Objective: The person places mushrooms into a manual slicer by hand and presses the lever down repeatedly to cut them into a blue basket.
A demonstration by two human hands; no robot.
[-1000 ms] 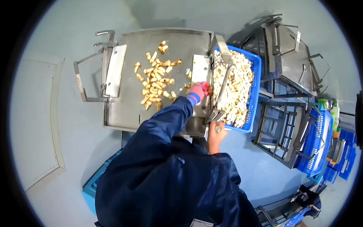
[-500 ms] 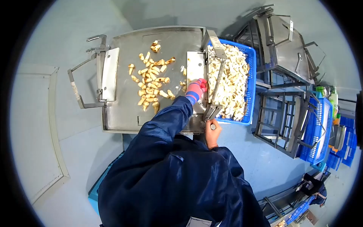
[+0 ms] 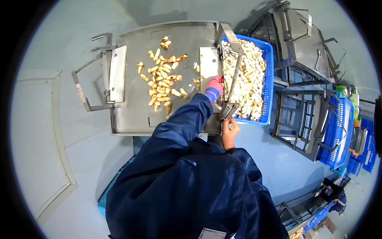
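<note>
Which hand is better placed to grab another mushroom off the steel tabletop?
Probably the left hand: it's nearer the mushrooms lying on the steel tabletop, while the right hand is wrapped around the handle.

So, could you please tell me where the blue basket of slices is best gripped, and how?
I'd take the blue basket by its rim, one hand from outside at each of the near and far ends: it is heaped with pale slices, and the metal frame overhangs its left side.
</note>
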